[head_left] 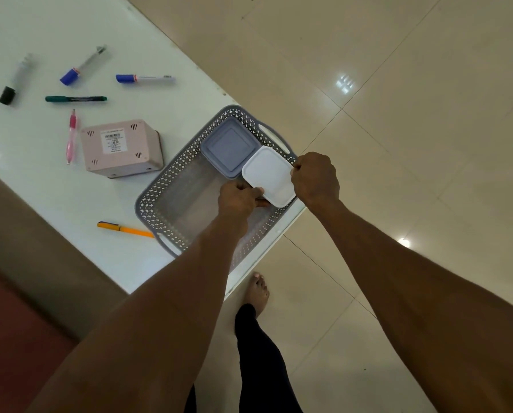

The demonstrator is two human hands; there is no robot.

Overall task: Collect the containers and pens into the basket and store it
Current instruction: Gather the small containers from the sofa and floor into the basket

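A grey perforated basket stands at the corner of the white table. Inside it at the far end lies a grey-lidded container. Beside that, a white-lidded container is held over the basket's right side by both hands. My left hand grips its near corner and my right hand grips its right edge. A pink container lies upside down on the table left of the basket. Several pens lie loose: an orange pen, a pink pen, a green marker, two blue-capped markers, a black-capped marker.
The basket sits close to the table's right edge, above a beige tiled floor. My bare foot and dark-trousered leg stand by the table corner. A brown surface lies at the lower left.
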